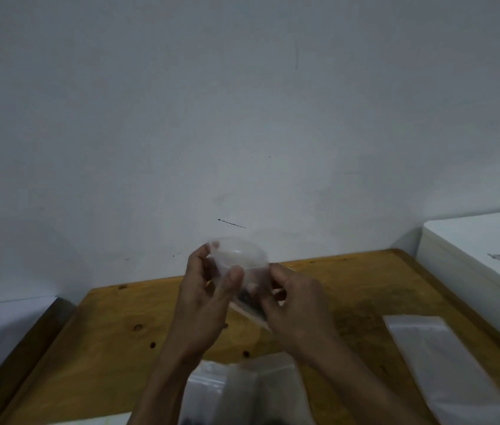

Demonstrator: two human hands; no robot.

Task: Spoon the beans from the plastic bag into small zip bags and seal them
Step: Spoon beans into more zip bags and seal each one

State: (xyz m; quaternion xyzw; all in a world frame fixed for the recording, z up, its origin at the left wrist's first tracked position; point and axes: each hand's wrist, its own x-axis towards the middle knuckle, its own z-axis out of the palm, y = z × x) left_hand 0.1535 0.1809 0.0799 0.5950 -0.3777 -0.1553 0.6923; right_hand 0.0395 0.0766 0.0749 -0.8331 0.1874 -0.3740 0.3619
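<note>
Both hands are raised above the far part of the table, close together. The left hand (204,289) has its fingers curled around a small clear zip bag (242,265), thumb near the top edge and a fingertip pressed on the front of the film. The right hand (293,302) pinches the same bag from the other side, its fingers bent onto the lower edge. The bag's upper part bulges into a rounded, open-looking shape, though blur hides whether the seal is closed. A few dark beans (247,297) show through the film low in the bag, between the two hands.

Below the forearms, at the near edge of the view, lies a larger crumpled plastic bag (212,391) with dark beans faintly visible at its bottom. Just beside it another clear bag (276,384) lies flat. Well apart, on the right side, a long flat stack of clear zip bags (445,363) rests on the wooden table (104,348), which shows dark knots. A white wall (242,118) stands behind, with white surfaces at both sides.
</note>
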